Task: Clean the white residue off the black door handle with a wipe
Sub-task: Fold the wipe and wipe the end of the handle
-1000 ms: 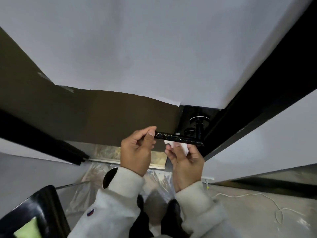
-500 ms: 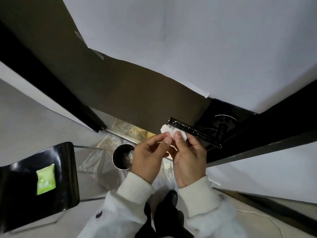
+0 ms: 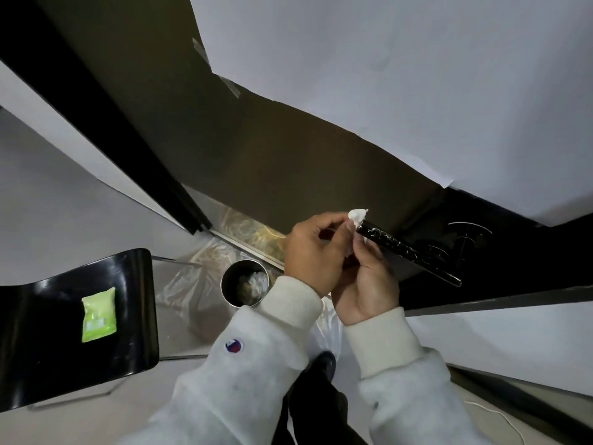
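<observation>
The black door handle juts from the dark door, with white smears along its lever. A crumpled white wipe is pressed on the lever's free end. My left hand pinches the wipe from the left. My right hand grips the wipe from below, with its fingers against the underside of the lever. Most of the wipe is hidden between my fingers.
A metal cup-shaped bin with crumpled wipes stands on plastic sheeting below the handle. A black chair at the left holds a green wipe packet. White paper is taped over the door. My shoes are below.
The wipe has slid from the lever's middle out to its free end, and both hands have followed it. The view has swung left and down, so the chair and the bin show more.
</observation>
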`<control>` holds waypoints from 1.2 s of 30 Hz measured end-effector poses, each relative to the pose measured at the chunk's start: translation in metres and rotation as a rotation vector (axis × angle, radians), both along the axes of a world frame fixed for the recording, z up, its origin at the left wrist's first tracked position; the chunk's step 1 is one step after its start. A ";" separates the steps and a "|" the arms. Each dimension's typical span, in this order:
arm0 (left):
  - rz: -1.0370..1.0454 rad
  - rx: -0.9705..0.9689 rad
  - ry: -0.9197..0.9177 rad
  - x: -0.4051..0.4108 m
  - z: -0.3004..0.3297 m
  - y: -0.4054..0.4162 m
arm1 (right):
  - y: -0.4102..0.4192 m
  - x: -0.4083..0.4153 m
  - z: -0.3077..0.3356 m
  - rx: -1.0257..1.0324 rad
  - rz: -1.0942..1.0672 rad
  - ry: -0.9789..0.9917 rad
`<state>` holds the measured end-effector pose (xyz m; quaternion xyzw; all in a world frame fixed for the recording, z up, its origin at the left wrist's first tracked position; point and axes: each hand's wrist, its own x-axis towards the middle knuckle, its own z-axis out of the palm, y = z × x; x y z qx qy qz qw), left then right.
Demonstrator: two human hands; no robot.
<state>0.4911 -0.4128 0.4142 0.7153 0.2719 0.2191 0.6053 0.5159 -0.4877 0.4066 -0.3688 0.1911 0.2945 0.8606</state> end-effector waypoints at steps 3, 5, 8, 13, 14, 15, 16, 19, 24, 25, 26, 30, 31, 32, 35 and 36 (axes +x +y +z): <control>0.019 -0.244 0.053 -0.001 -0.021 0.005 | 0.002 0.001 -0.014 -0.136 0.025 -0.019; 0.054 -0.440 0.077 -0.011 -0.033 0.007 | 0.001 -0.003 -0.025 -0.244 0.051 -0.043; 0.102 -0.688 0.103 -0.031 -0.041 0.009 | -0.003 -0.014 -0.040 -0.469 0.150 -0.136; 0.321 -0.890 0.190 -0.081 -0.080 0.027 | 0.004 -0.038 -0.072 -0.896 0.534 -0.474; 0.372 -0.899 0.220 -0.092 -0.092 0.033 | 0.011 -0.045 -0.080 -0.906 0.589 -0.490; 0.421 -0.898 0.254 -0.102 -0.103 0.039 | 0.018 -0.051 -0.090 -0.913 0.627 -0.507; 0.469 -0.893 0.287 -0.111 -0.113 0.046 | 0.025 -0.057 -0.099 -0.931 0.661 -0.537; 0.571 -0.893 0.353 -0.131 -0.150 0.073 | 0.056 -0.068 -0.134 -0.982 0.790 -0.595; 0.595 -0.833 0.436 -0.145 -0.206 0.124 | 0.115 -0.069 -0.195 -1.014 0.894 -0.597; 0.590 -0.830 0.471 -0.147 -0.221 0.135 | 0.126 -0.068 -0.206 -1.022 0.905 -0.598; 0.576 -0.821 0.545 -0.150 -0.241 0.145 | 0.134 -0.066 -0.216 -1.039 0.927 -0.590; 0.355 -0.470 0.986 -0.173 -0.289 0.170 | 0.147 -0.063 -0.261 -1.239 1.054 -0.589; 0.322 -0.431 1.006 -0.178 -0.292 0.171 | 0.144 -0.063 -0.271 -1.263 1.076 -0.570; 0.291 -0.414 1.026 -0.184 -0.293 0.171 | 0.140 -0.065 -0.276 -1.281 1.116 -0.533; 0.179 -0.398 1.043 -0.199 -0.302 0.165 | 0.124 -0.074 -0.283 -1.259 1.235 -0.445; 0.157 -0.377 1.071 -0.204 -0.307 0.163 | 0.120 -0.079 -0.281 -1.244 1.257 -0.428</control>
